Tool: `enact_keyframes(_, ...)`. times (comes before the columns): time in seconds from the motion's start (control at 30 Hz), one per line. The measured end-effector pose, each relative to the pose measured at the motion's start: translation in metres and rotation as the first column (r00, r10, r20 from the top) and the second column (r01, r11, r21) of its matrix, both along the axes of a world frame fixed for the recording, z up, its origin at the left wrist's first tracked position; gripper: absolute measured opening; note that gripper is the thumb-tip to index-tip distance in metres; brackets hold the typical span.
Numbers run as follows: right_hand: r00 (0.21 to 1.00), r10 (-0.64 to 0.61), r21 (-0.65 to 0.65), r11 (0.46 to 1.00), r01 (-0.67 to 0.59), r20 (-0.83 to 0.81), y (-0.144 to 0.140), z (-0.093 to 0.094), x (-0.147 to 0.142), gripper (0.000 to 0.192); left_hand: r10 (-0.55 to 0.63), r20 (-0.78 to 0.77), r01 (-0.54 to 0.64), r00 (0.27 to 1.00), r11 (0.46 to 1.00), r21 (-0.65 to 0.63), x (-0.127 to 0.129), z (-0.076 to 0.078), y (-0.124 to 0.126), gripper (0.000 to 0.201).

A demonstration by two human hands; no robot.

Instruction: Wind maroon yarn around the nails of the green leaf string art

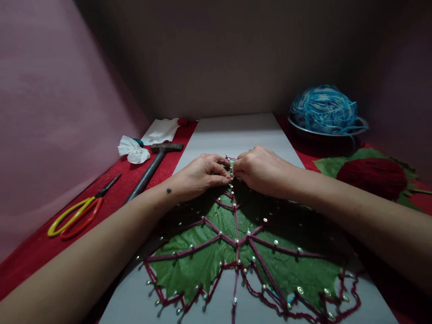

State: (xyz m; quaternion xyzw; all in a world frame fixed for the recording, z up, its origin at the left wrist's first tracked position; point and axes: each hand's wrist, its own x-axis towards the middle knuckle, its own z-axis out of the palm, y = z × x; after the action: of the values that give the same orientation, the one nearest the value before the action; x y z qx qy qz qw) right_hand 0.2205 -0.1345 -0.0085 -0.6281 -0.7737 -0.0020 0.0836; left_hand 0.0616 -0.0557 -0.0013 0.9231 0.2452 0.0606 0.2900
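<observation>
Hands — left hand (199, 175) and right hand (259, 171) — pinch maroon yarn (231, 159) over grey board (236, 130), red cloth (37, 247) beneath.

The fingers (221, 173) of both hands hide the leaf (209, 263) tip; what they pinch is too small to tell.

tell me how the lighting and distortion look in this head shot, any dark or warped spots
Head view: dim light with a pink cast; both forearms throw deep shadow over the green leaf; wide-angle lens bows the frame edges and stretches the forearms; left hand and right hand stay sharp at centre.
</observation>
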Motion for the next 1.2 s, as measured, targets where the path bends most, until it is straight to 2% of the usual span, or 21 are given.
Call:
enact_keyframes(0.1, 1.0, -0.013, -0.004, 1.0, 0.013, 0.015, -0.001, 0.0, 0.0, 0.022, -0.003, -0.026, 0.004, 1.0, 0.999, 0.045, 0.001, 0.0, 0.0, 0.017)
enact_keyframes(0.2, 1.0, 0.008, 0.023, 1.0, -0.008, -0.003, 0.0, 0.0, 0.0, 0.023, -0.012, -0.04, 0.012, 0.999, 1.0, 0.018, 0.0, 0.0, 0.0, 0.019)
enact_keyframes(0.3, 1.0, 0.008, -0.01, 1.0, -0.008, -0.015, 0.001, 0.0, 0.002, 0.021, -0.015, -0.058, 0.015, 0.998, 1.0, 0.0, 0.0, 0.002, 0.0, 0.018)
enact_keyframes(0.53, 0.999, 0.053, -0.004, 0.999, -0.053, -0.003, 0.003, -0.005, 0.003, 0.023, 0.025, -0.072, -0.022, 0.997, 0.999, 0.039, 0.002, -0.001, 0.0, 0.018)
enact_keyframes(0.67, 0.997, 0.075, 0.049, 0.996, -0.073, -0.033, 0.004, -0.008, 0.003, 0.024, 0.086, -0.063, -0.079, 0.994, 0.992, 0.103, 0.004, -0.005, -0.003, 0.02)
enact_keyframes(0.77, 0.995, 0.061, 0.06, 0.997, -0.056, -0.079, 0.004, -0.009, 0.003, 0.024, 0.075, -0.07, -0.057, 0.995, 0.972, 0.229, 0.006, -0.01, -0.005, 0.022)
enact_keyframes(0.87, 0.997, 0.044, 0.031, 0.999, -0.043, -0.057, 0.004, -0.008, 0.003, 0.025, 0.05, -0.094, -0.017, 0.994, 0.947, 0.322, 0.007, -0.014, -0.005, 0.025)
enact_keyframes(1.03, 1.0, -0.015, -0.005, 1.0, 0.015, 0.005, 0.004, -0.005, -0.001, 0.027, 0.091, -0.151, -0.031, 0.984, 0.932, 0.361, 0.014, -0.016, -0.005, 0.031)
enact_keyframes(1.2, 0.999, -0.027, 0.011, 1.0, 0.026, 0.018, 0.004, -0.005, 0.0, 0.028, 0.167, -0.212, -0.064, 0.963, 0.904, 0.423, 0.025, -0.014, -0.003, 0.027)
